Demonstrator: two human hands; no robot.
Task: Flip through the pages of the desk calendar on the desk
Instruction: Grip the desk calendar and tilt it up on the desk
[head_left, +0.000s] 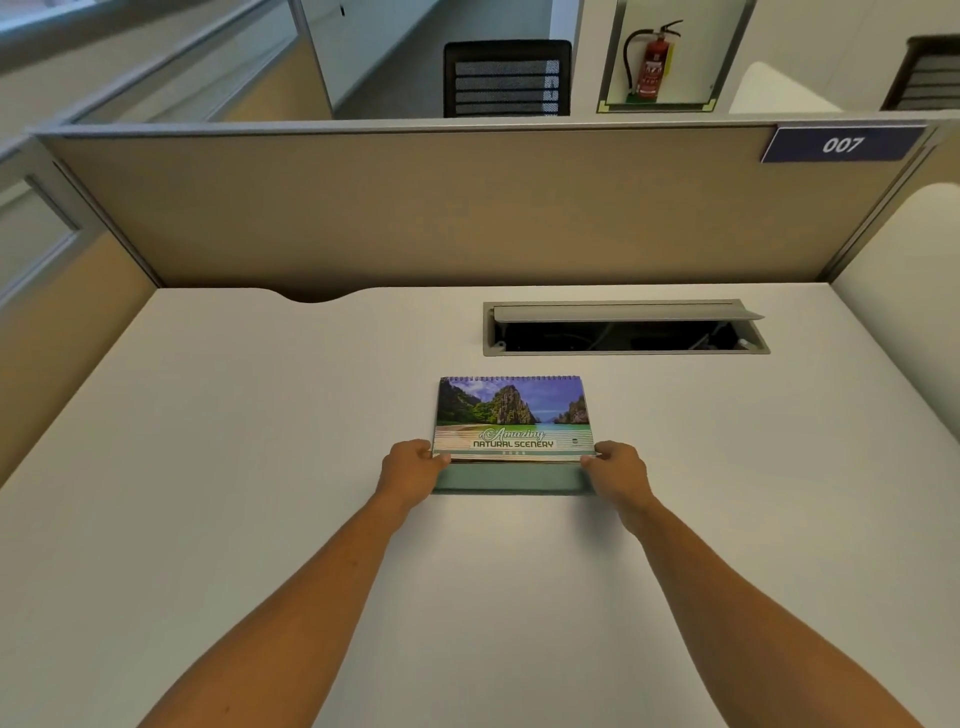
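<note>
A spiral-bound desk calendar (513, 415) stands on the white desk (260, 467), its cover showing cliffs, a beach and the words "Amazing Natural Scenery". Its green base sticks out toward me under the pages. My left hand (410, 470) grips the lower left corner of the pages, thumb on the cover. At the lower right corner, my right hand (618, 473) holds the stack the same way. All the pages lie on the front side, with the cover on top.
Just behind the calendar, an open cable hatch (626, 328) is cut into the desk. Beige partition walls (467, 208) enclose the desk at the back and sides. A black chair (506, 78) and a fire extinguisher (652, 62) stand beyond the partition.
</note>
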